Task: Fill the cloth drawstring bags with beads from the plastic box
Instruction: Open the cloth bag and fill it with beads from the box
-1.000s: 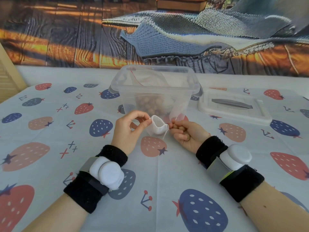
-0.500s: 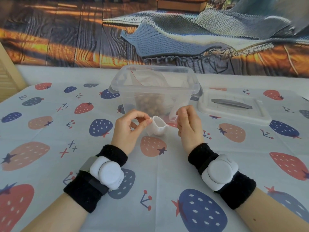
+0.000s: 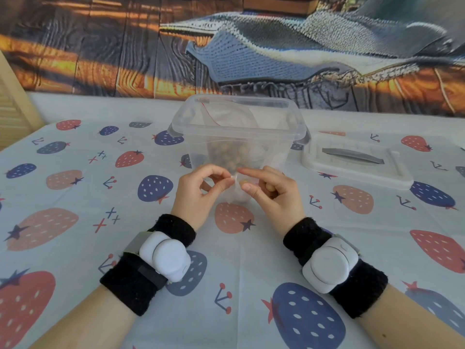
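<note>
The surface [image 3: 75, 248], covered in a strawberry-print cloth, carries a clear plastic box [image 3: 237, 132] standing open at the centre, its lid [image 3: 357, 159] lying just beside it to the right. Tan beads [image 3: 226, 154] are heaped inside the box, apparently within a plastic bag. In front of the box the left hand [image 3: 201, 187] pinches the rim of a small white drawstring bag [image 3: 236, 192] between thumb and forefinger, keeping it upright. The right hand [image 3: 271, 190] pinches one bead [image 3: 242, 183] at the bag's mouth, with more beads seemingly cupped in its curled fingers. The filling step appears underway; next the bead needs releasing into the opening while the left hand keeps the mouth spread.
</note>
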